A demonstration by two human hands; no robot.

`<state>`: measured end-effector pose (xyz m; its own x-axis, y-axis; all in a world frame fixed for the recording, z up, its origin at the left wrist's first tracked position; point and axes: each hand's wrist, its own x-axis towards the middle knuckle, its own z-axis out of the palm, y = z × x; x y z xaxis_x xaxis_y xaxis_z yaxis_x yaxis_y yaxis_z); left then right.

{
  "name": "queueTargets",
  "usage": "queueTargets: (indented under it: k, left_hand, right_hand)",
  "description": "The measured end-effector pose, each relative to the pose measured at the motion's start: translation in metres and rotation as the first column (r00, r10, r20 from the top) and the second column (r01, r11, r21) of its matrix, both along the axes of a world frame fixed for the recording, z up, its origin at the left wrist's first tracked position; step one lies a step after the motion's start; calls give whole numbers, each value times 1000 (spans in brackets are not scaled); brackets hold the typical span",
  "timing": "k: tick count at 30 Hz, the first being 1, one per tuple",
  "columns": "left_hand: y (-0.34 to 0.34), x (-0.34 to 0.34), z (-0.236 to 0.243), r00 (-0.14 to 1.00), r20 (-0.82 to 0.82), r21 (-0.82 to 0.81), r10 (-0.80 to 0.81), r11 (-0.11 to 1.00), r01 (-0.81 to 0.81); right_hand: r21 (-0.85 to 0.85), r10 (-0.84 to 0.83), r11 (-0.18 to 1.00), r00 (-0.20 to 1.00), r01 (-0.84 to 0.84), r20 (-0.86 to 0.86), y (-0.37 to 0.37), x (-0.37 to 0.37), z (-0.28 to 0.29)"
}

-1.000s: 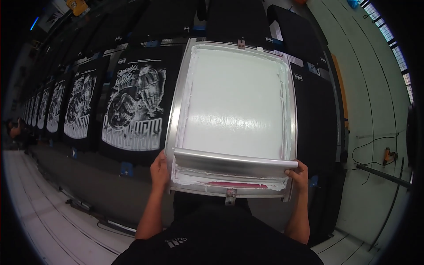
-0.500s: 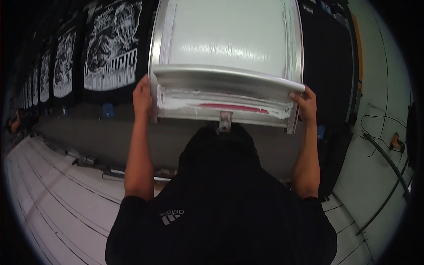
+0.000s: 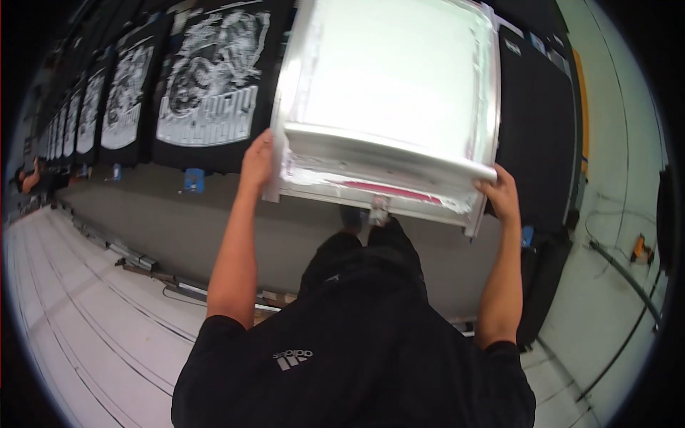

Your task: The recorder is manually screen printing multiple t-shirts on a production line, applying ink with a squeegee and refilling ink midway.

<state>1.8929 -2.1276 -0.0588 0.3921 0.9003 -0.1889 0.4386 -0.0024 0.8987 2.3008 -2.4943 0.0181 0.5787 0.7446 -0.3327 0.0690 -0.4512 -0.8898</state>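
Note:
A screen-printing frame (image 3: 288, 85) with pale mesh hangs before me, slightly tilted, its right near corner lower. Across its near part lies a long silver squeegee-like bar (image 3: 389, 152). White ink smears the frame's inner edges, and a pinkish-red strip (image 3: 394, 190) shows behind the bar's near side. My left hand (image 3: 257, 161) is closed on the frame's left side near the bar's end; its fingertips are partly hidden. My right hand (image 3: 502, 193) grips the right side, thumb at the bar's end, other fingers hidden underneath. A metal bracket (image 3: 379, 210) sticks out from the near edge.
Black fabric panels with white printed artwork (image 3: 214, 75) run in a row to the left. To the right lies a plain black panel (image 3: 536, 128). A person (image 3: 30, 178) is at the far left. An orange tool (image 3: 641, 248) and a hose lie on the right floor.
Frame and bar have tilted, right side lower, and sit farther right and lower in the picture. The surroundings have shifted too. Both hands keep their grip.

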Motion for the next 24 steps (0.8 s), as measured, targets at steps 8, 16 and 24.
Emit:
queueTargets:
  k: [8, 16, 24]
  left_hand:
    - [-22, 76, 149, 510, -590, 301, -626, 415, 859]
    - [90, 205, 149, 562, -556, 266, -612, 510, 818]
    - [217, 342, 89, 769, -529, 656, -359, 403, 639]
  right_hand:
    - [-520, 560, 807, 646, -281, 519, 26, -60, 74]
    - [-531, 543, 811, 657, -248, 523, 147, 86, 90]
    - [-367, 412, 910, 327, -193, 850, 286, 225, 29]
